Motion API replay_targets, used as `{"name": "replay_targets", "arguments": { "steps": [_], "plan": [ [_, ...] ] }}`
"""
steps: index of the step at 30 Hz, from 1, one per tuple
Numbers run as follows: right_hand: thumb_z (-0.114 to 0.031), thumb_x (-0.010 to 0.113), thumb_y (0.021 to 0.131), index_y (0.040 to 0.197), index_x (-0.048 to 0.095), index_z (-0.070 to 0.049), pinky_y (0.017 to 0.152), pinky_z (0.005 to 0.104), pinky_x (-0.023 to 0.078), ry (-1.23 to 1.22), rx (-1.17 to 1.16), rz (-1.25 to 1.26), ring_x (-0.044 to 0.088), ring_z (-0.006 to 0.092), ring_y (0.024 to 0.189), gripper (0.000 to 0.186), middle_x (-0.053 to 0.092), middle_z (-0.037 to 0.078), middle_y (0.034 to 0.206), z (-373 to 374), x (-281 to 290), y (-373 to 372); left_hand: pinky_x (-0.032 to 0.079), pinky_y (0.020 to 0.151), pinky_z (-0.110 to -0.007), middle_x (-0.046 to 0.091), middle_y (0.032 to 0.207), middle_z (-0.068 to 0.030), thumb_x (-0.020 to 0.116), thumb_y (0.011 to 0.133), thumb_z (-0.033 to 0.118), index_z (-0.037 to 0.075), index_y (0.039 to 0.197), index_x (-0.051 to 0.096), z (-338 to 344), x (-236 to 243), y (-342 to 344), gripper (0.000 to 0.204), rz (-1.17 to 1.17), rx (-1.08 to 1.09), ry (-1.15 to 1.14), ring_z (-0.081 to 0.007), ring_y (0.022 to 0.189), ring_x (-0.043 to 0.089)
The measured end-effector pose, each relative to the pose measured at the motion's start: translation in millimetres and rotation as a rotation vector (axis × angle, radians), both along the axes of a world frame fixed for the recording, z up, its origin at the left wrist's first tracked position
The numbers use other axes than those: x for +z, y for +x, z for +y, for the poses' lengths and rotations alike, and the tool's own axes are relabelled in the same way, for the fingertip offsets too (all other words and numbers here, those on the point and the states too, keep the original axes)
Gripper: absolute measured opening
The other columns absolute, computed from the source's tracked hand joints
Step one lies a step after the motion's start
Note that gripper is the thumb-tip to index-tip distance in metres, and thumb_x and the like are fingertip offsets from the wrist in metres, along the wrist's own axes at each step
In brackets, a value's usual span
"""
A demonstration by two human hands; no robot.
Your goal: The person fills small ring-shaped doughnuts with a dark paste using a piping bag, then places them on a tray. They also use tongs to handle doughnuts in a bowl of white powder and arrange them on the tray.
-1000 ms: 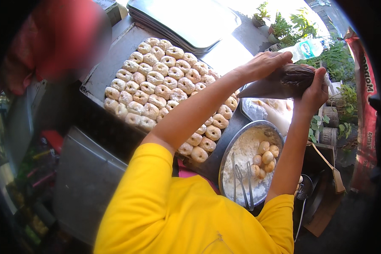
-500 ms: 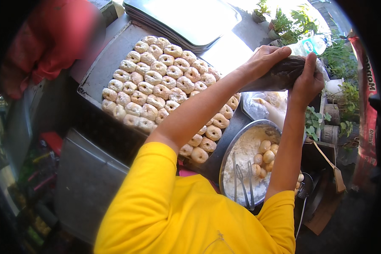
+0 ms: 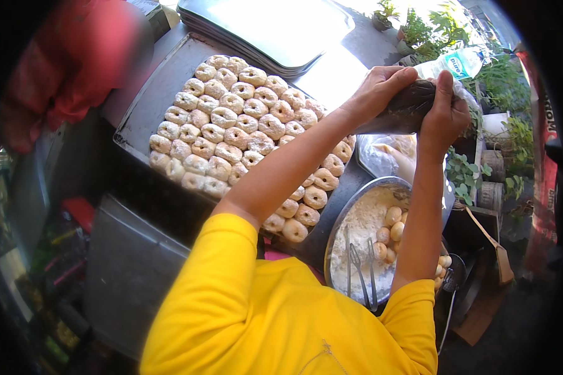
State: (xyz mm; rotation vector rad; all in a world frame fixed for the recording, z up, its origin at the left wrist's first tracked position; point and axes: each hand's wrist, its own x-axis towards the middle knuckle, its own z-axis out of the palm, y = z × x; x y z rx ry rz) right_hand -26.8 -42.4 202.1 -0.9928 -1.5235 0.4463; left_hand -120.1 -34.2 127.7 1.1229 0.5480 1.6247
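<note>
A dark-filled bag point(image 3: 411, 107) is held up in front of the body, above a plastic-covered tray point(image 3: 388, 153) and beyond the metal bowl point(image 3: 330, 247). It is grasped from both sides: the left hand point(image 3: 381, 90) is closed on its near-left part, with the thumb laid along the top, while the right hand point(image 3: 443, 115) is wrapped round the other end, thumb raised, and loose clear plastic is seen past it. Both hands are probably needed because the contents look soft and would sag if held from one end; the left fingertips are hidden. The ring-dented buns point(image 3: 234, 125) are packed in close rows on a large tray point(image 3: 147, 100), presumably so that they are kept from shifting. In the bowl, smooth round pieces point(image 3: 391, 228) are gathered at one side of the white powder point(image 3: 347, 234), and metal utensils point(image 3: 358, 269) are leaned at the near rim, seemingly within easy reach. Spare trays point(image 3: 266, 31) are stacked at the back, apparently to save space.
</note>
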Motion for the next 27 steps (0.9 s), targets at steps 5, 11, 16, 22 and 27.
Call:
{"name": "replay_targets", "arguments": {
  "steps": [5, 11, 16, 22, 27],
  "plan": [
    [-0.028, 0.06, 0.081, 0.067, 0.06, 0.001, 0.054, 0.0252, 0.038, -0.029, 0.007, -0.061, 0.049, 0.0098, 0.056, 0.033, 0.057, 0.004, 0.059, 1, -21, 0, 0.043, 0.06, -0.021, 0.059, 0.073, -0.004, 0.048, 0.083, 0.038, 0.0, 0.084, 0.061, -6, -13, 6, 0.039, -0.125, 0.076, -0.029, -0.007, 0.065, 0.052],
    [-0.028, 0.06, 0.082, 0.068, 0.059, 0.002, 0.054, 0.0265, 0.038, -0.028, -0.03, -0.08, 0.049, 0.0108, 0.057, 0.033, 0.057, 0.005, 0.059, 4, -26, 6, 0.043, 0.059, -0.019, 0.059, 0.073, -0.003, 0.05, 0.083, 0.035, 0.001, 0.083, 0.062, -8, -17, 12, 0.036, -0.189, 0.047, -0.052, -0.006, 0.065, 0.051],
    [-0.028, 0.061, 0.081, 0.067, 0.059, 0.003, 0.053, 0.0268, 0.038, 0.008, -0.059, -0.042, 0.049, 0.0102, 0.055, 0.034, 0.057, 0.005, 0.059, 0, -19, 5, 0.043, 0.058, -0.02, 0.059, 0.072, -0.003, 0.052, 0.082, 0.034, 0.0, 0.084, 0.062, -7, -10, 14, 0.035, -0.213, 0.011, -0.084, -0.0059, 0.064, 0.051],
    [-0.028, 0.062, 0.08, 0.066, 0.059, 0.002, 0.053, 0.0251, 0.038, -0.013, -0.056, -0.036, 0.048, 0.0089, 0.055, 0.033, 0.058, 0.004, 0.06, -1, -5, 4, 0.044, 0.059, -0.02, 0.06, 0.073, -0.0039, 0.054, 0.081, 0.033, -0.003, 0.086, 0.062, -7, 1, 13, 0.037, -0.201, 0.021, -0.075, -0.0063, 0.064, 0.052],
    [-0.029, 0.061, 0.081, 0.064, 0.059, 0.001, 0.051, 0.0235, 0.038, 0.03, -0.057, -0.024, 0.047, 0.0072, 0.053, 0.034, 0.056, 0.002, 0.059, -7, 1, 5, 0.044, 0.059, -0.021, 0.061, 0.071, -0.0038, 0.054, 0.081, 0.034, -0.002, 0.084, 0.063, -11, 5, 16, 0.038, -0.175, 0.019, -0.058, -0.0065, 0.064, 0.052]
  ]
}}
